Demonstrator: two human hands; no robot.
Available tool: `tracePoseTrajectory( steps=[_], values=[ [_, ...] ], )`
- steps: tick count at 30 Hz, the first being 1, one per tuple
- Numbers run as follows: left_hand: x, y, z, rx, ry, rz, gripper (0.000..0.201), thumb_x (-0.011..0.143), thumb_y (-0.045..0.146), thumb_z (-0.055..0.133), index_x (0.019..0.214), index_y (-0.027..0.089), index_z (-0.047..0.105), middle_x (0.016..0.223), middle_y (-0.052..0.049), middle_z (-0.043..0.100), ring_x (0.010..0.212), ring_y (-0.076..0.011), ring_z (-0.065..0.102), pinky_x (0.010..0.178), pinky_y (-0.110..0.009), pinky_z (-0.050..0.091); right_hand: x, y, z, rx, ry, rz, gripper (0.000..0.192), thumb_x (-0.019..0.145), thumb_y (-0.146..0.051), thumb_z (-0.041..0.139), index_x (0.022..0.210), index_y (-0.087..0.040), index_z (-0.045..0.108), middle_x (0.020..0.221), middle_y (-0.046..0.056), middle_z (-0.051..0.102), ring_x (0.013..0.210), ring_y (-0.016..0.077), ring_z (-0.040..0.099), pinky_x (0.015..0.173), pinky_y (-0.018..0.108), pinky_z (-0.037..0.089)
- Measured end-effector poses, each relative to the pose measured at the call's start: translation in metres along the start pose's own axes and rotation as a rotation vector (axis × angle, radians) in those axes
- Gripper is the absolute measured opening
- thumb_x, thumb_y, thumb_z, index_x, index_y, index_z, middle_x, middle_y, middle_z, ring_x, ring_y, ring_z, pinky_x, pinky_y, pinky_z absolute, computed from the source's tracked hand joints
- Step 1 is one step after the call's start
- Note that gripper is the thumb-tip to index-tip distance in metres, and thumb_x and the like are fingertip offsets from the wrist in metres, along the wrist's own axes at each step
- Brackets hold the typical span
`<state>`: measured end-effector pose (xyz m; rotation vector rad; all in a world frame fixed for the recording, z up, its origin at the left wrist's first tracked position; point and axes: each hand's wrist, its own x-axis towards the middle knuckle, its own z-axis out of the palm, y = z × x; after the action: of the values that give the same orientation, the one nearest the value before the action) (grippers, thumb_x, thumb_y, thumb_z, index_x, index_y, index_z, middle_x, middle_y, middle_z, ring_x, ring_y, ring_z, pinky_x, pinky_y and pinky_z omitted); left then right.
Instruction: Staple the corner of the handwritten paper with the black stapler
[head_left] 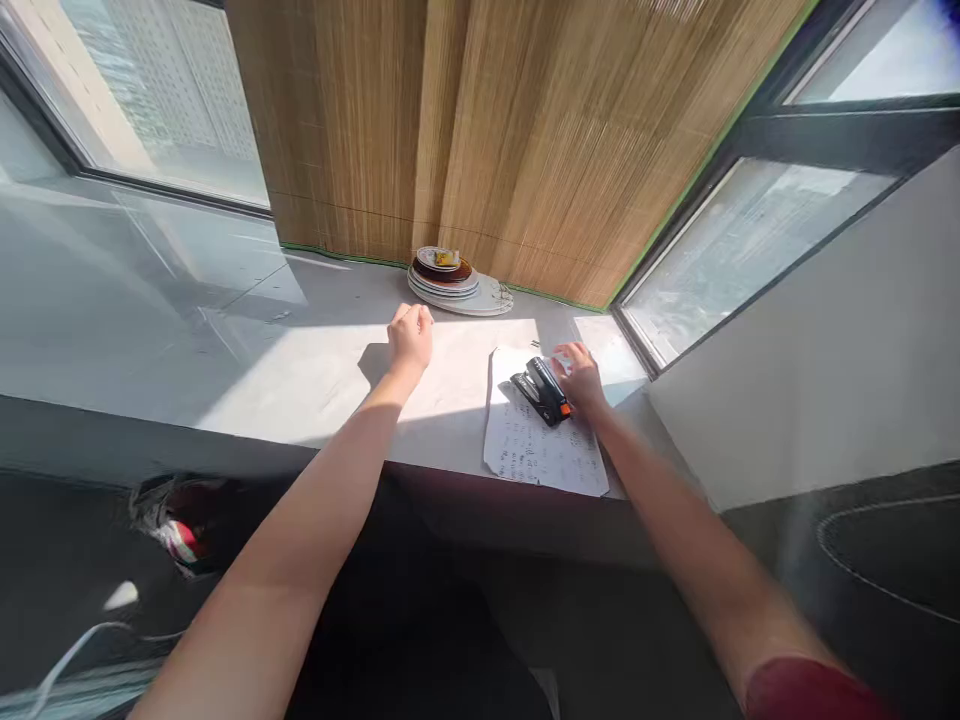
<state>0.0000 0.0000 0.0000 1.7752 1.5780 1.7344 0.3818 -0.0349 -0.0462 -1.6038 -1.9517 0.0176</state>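
Your right hand (579,376) rests loosely open against the black stapler (541,389), which pins the written paper (541,440) at 3 o'clock on the bench (300,370). Your left hand (409,338) is curled, holding nothing, knuckles on the bench near the stacked plates (457,282) at 12 o'clock.

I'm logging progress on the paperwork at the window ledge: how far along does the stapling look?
Done: a handwritten sheet of paper lies flat on the ledge, with the black stapler resting on it. In hand: the right hand touches the stapler's end; whether it grips it is unclear. The left hand rests curled on the bare ledge. Left: no staple shows, so pressing seems not yet done. The stack of plates sits untouched behind.
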Motion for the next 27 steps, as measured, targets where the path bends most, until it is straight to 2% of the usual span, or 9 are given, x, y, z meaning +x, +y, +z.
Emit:
tracePoseTrajectory(
  steps=[3,6,9,11,14,16,21,24,27],
  values=[
    [0.001,-0.001,-0.001,-0.009,0.009,0.002,0.04,0.109,0.015,0.055,0.07,0.023,0.058,0.078,-0.004,0.054,0.081,-0.022,0.057,0.093,-0.037,0.047,0.019,-0.016,0.018,-0.071,-0.152,0.031,0.054,0.104,-0.025,0.047,0.157,-0.016,0.056,0.172,0.021,0.045,0.166,0.0312,0.038,0.133,0.055,0.038],
    [0.002,0.003,-0.002,-0.041,0.025,0.049,0.043,0.113,0.022,0.053,0.07,0.022,0.058,0.078,-0.004,0.056,0.081,-0.0208,0.059,0.093,-0.036,0.05,0.034,-0.031,0.026,-0.128,-0.279,0.074,0.062,0.104,-0.02,0.041,0.165,-0.01,0.047,0.177,0.023,0.038,0.169,0.0344,0.031,0.135,0.06,0.031],
    [0.0,0.018,-0.003,-0.117,0.064,0.134,0.049,0.117,0.037,0.048,0.071,0.022,0.059,0.078,-0.005,0.057,0.084,-0.0205,0.062,0.093,-0.036,0.053,0.042,-0.054,0.03,-0.177,-0.4,0.07,0.062,0.107,-0.021,0.039,0.168,-0.009,0.043,0.18,0.022,0.033,0.17,0.0341,0.028,0.137,0.061,0.025],
    [-0.004,0.034,-0.006,-0.172,0.109,0.186,0.051,0.119,0.041,0.042,0.075,0.022,0.061,0.081,-0.006,0.06,0.089,-0.0212,0.065,0.093,-0.037,0.055,0.046,-0.081,0.035,-0.224,-0.464,0.037,0.062,0.11,-0.024,0.035,0.171,-0.008,0.038,0.183,0.021,0.024,0.172,0.0335,0.021,0.139,0.061,0.02],
    [-0.005,0.056,-0.017,-0.189,0.169,0.223,0.047,0.118,0.041,0.042,0.081,0.022,0.063,0.089,-0.008,0.062,0.099,-0.0237,0.068,0.097,-0.041,0.056,0.052,-0.14,0.055,-0.228,-0.488,-0.046,0.062,0.117,-0.032,0.031,0.172,-0.003,0.031,0.185,0.022,0.017,0.174,0.0338,0.014,0.139,0.059,0.013],
    [-0.002,0.06,-0.03,-0.147,0.202,0.21,0.044,0.117,0.04,0.044,0.082,0.021,0.063,0.091,-0.007,0.062,0.106,-0.0252,0.068,0.102,-0.044,0.055,0.057,-0.183,0.073,-0.187,-0.475,-0.077,0.063,0.12,-0.035,0.031,0.172,0.0,0.029,0.185,0.024,0.015,0.173,0.0341,0.013,0.139,0.058,0.012],
    [0.015,0.042,-0.066,-0.062,0.413,0.048,0.05,0.118,0.031,0.036,0.075,0.02,0.058,0.085,-0.005,0.059,0.103,-0.0229,0.068,0.103,-0.041,0.054,0.068,-0.272,0.117,-0.076,-0.438,-0.155,0.065,0.122,-0.042,0.036,0.171,0.0,0.029,0.183,0.024,0.021,0.172,0.0333,0.016,0.139,0.054,0.012],
    [0.021,0.034,-0.08,-0.047,0.503,0.003,0.049,0.117,0.027,0.036,0.073,0.021,0.057,0.085,-0.005,0.059,0.097,-0.022,0.067,0.1,-0.039,0.054,0.072,-0.302,0.131,-0.033,-0.432,-0.191,0.064,0.121,-0.042,0.039,0.171,-0.002,0.031,0.183,0.021,0.024,0.172,0.0319,0.017,0.139,0.054,0.013],
    [0.021,0.036,-0.084,-0.048,0.533,0.019,0.047,0.115,0.024,0.037,0.072,0.022,0.054,0.083,-0.004,0.057,0.09,-0.0199,0.065,0.094,-0.036,0.054,0.074,-0.307,0.136,-0.013,-0.437,-0.192,0.072,0.119,-0.042,0.039,0.174,0.001,0.022,0.185,0.022,0.018,0.173,0.0313,0.014,0.14,0.051,0.012]
  ],
)
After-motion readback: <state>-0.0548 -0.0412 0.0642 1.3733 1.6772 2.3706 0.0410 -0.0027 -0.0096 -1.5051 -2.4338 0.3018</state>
